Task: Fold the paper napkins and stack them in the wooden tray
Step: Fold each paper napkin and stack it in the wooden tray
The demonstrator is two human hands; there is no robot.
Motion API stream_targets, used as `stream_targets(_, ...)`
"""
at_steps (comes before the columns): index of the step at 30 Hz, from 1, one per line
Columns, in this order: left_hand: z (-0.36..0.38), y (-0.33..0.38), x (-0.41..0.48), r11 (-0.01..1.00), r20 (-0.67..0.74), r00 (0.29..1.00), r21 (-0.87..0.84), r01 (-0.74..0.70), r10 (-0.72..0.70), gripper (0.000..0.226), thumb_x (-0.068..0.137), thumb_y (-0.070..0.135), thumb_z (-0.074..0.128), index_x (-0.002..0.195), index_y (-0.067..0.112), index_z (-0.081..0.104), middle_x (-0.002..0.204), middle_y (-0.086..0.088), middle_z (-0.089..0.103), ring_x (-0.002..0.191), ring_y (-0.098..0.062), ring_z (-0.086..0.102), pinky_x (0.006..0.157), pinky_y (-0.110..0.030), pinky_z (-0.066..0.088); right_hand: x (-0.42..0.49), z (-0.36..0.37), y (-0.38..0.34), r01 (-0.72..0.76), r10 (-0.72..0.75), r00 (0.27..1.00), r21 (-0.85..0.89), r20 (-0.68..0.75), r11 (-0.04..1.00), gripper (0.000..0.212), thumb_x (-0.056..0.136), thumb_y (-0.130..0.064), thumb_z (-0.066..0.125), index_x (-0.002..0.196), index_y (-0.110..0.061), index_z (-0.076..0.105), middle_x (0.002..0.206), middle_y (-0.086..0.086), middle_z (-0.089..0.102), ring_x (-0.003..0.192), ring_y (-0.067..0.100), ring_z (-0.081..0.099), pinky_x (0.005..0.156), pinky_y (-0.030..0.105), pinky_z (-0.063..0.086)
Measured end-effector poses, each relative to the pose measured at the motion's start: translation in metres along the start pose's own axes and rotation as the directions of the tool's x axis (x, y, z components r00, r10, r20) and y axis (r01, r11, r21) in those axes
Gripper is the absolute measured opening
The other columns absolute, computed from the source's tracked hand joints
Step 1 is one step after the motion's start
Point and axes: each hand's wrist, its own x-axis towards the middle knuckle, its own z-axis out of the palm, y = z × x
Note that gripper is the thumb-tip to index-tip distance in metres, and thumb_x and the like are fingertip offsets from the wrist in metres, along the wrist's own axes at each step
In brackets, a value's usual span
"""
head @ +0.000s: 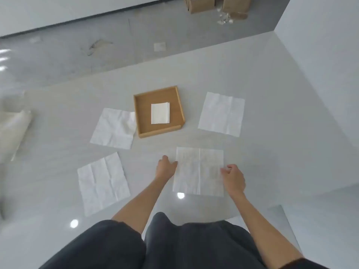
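A square wooden tray [140,113] sits mid-table with one folded white napkin [160,113] lying flat inside it. An unfolded napkin [198,170] lies flat nearest me. My left hand [166,167] rests at its left edge, fingers touching the paper. My right hand [234,177] pinches its right edge between thumb and fingers. Three more unfolded napkins lie around: one left of the tray [113,129] with a corner curled up against the tray, one right of the tray [221,113], and one at near left [103,183].
The pale table [262,162] ends at a far edge and at a right edge near a white wall. A rolled whitish bag [13,131] lies at the far left. Cardboard boxes [200,3] stand on the floor beyond. My dark trousers fill the bottom.
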Motion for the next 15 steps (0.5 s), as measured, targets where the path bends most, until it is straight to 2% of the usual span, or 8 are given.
stream_targets(3, 0.022, -0.003, -0.005, 0.977, -0.013, 0.98, -0.085, 0.194, -0.196, 0.06, 0.095, 0.035, 0.06, 0.14, 0.004, 0.035, 0.141, -0.017, 0.044, 0.124, -0.039, 0.052, 0.101, -0.049, 0.047, 0.009, 0.009, -0.007, -0.007, 0.007, 1.0, -0.033, 0.014, 0.999, 0.025, 0.095, -0.032, 0.058, 0.109, -0.011, 0.058, 0.106, 0.008, 0.07, 0.095, 0.029, 0.065, 0.072, 0.033, 0.044)
stream_targets(5, 0.037, -0.006, -0.006, 0.96, 0.006, 0.972, -0.153, 0.235, -0.237, 0.061, 0.094, 0.034, 0.063, 0.137, 0.005, 0.031, 0.138, -0.016, 0.045, 0.123, -0.039, 0.052, 0.1, -0.049, 0.048, 0.017, 0.014, -0.015, -0.026, 0.027, 0.999, -0.04, 0.043, 0.999, 0.026, 0.093, -0.033, 0.059, 0.106, -0.01, 0.054, 0.101, 0.008, 0.069, 0.091, 0.03, 0.066, 0.07, 0.035, 0.047)
stream_targets(8, 0.042, 0.001, -0.001, 0.931, 0.031, 0.962, -0.245, 0.271, -0.272, 0.059, 0.09, 0.034, 0.068, 0.129, 0.007, 0.032, 0.121, -0.007, 0.049, 0.113, -0.033, 0.054, 0.088, -0.044, 0.051, 0.036, 0.013, -0.031, -0.057, 0.057, 0.992, -0.01, 0.111, 0.998, 0.032, 0.093, -0.032, 0.062, 0.111, -0.008, 0.053, 0.099, 0.006, 0.067, 0.085, 0.027, 0.064, 0.066, 0.032, 0.041)
stream_targets(10, 0.043, 0.005, 0.008, 0.904, 0.057, 0.955, -0.308, 0.295, -0.292, 0.05, 0.089, 0.032, 0.07, 0.122, 0.006, 0.044, 0.113, -0.005, 0.055, 0.101, -0.026, 0.055, 0.08, -0.038, 0.048, 0.048, 0.015, -0.04, -0.065, 0.056, 0.983, 0.047, 0.177, 0.997, 0.031, 0.092, -0.029, 0.063, 0.114, -0.008, 0.055, 0.097, 0.003, 0.063, 0.083, 0.023, 0.058, 0.069, 0.03, 0.04)
stream_targets(12, 0.041, 0.012, 0.016, 0.887, 0.056, 0.964, -0.38, 0.262, -0.261, 0.029, 0.09, 0.025, 0.069, 0.109, 0.006, 0.06, 0.103, -0.003, 0.061, 0.091, -0.021, 0.055, 0.077, -0.032, 0.046, 0.059, 0.017, -0.046, -0.035, 0.009, 0.975, 0.114, 0.22, 0.993, 0.028, 0.092, -0.027, 0.063, 0.113, -0.009, 0.059, 0.099, 0.001, 0.062, 0.086, 0.02, 0.057, 0.073, 0.03, 0.042)
stream_targets(15, 0.033, 0.026, 0.028, 0.853, 0.033, 0.976, -0.48, 0.203, -0.214, 0.007, 0.092, 0.018, 0.065, 0.094, 0.012, 0.063, 0.094, -0.002, 0.06, 0.085, -0.019, 0.055, 0.072, -0.03, 0.047, 0.068, 0.016, -0.054, 0.025, -0.075, 0.975, 0.234, 0.209, 0.972, 0.019, 0.093, -0.023, 0.061, 0.106, -0.01, 0.061, 0.1, 0.002, 0.064, 0.089, 0.022, 0.06, 0.074, 0.031, 0.044)
